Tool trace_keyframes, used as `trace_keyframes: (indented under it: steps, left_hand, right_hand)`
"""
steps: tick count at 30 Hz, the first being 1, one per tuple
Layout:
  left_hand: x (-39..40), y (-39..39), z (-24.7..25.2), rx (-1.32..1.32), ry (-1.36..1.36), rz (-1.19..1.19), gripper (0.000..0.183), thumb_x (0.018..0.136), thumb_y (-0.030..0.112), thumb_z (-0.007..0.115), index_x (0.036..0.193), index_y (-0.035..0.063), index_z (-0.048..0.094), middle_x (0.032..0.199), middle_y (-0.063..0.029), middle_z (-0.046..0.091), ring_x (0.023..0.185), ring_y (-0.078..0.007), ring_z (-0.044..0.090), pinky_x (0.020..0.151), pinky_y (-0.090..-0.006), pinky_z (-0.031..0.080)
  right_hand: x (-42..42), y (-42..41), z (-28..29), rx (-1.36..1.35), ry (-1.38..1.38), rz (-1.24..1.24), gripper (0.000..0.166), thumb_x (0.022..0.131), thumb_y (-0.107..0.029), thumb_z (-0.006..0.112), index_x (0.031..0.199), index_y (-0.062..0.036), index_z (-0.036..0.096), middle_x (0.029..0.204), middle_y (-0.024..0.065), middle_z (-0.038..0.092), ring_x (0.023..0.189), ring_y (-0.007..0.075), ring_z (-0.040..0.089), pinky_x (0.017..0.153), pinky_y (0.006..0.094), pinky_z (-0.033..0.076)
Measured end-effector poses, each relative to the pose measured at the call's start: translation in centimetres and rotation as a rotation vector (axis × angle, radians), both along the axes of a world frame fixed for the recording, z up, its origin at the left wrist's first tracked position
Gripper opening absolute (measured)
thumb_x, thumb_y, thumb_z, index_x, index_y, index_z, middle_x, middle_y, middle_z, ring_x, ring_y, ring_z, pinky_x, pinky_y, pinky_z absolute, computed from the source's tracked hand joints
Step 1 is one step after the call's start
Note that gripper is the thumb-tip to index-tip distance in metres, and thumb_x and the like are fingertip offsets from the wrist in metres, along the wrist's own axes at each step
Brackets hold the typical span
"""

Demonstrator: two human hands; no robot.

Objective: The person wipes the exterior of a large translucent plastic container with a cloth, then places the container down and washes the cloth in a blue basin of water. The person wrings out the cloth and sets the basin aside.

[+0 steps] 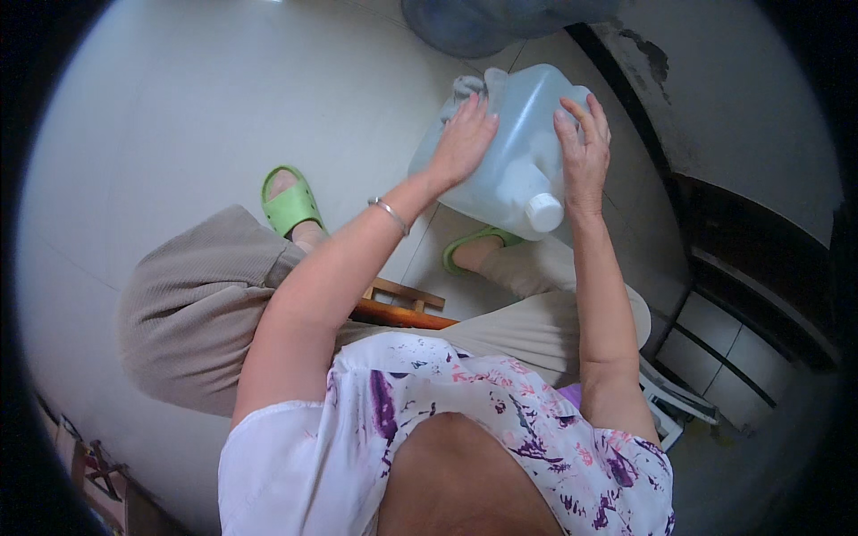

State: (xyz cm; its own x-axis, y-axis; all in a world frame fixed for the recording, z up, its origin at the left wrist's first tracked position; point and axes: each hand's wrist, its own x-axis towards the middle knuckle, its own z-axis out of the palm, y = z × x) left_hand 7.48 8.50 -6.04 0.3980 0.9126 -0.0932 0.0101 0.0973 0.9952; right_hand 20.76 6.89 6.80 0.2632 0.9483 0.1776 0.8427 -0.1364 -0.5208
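A large translucent plastic jug (523, 141) with a white screw cap (544, 213) stands or leans on the tiled floor before me, its cap end towards me. My left hand (467, 137) lies over its left side, at a grey and white cloth (469, 87), which the fingers touch and partly hide. My right hand (586, 151) is at the jug's right side, its fingers bent and spread against the plastic near the far right corner. Whether the jug's base rests flat on the floor cannot be told.
A large bluish translucent container (462, 23) stands beyond the jug. Green slippers (293, 201) are on my feet. Part of a wooden stool (402, 313) shows between my legs. To the right are a wall with peeling paint (730, 100) and a dark low shelf or frame (751, 268).
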Motion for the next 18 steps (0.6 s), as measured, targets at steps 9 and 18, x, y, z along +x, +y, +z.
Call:
trace_keyframes:
  steps: [9,18]
  left_hand:
    - [1.5,4.6,-11.7,-0.447,-0.117,-0.155,0.058,0.094,0.039,0.025,0.135,-0.0026,0.027,0.144,-0.0183,0.020,0.135,-0.0264,0.015,0.110,-0.0336,0.013]
    - [-1.3,-2.4,-9.6,-0.346,-0.022,0.088,0.054,0.094,0.037,0.027,0.138,0.0048,0.026,0.145,-0.0171,0.018,0.135,-0.0286,0.014,0.110,-0.0365,0.011]
  right_hand:
    - [-0.6,0.0,-0.7,-0.014,0.082,-0.007,0.027,0.082,-0.031,0.060,0.096,-0.0092,0.065,0.135,0.0168,0.037,0.127,0.0312,0.031,0.100,0.0389,0.031]
    - [-0.7,0.9,-0.7,-0.017,-0.015,0.016,0.020,0.081,-0.027,0.062,0.090,-0.0085,0.065,0.135,0.0160,0.036,0.127,0.0303,0.032,0.099,0.0381,0.032]
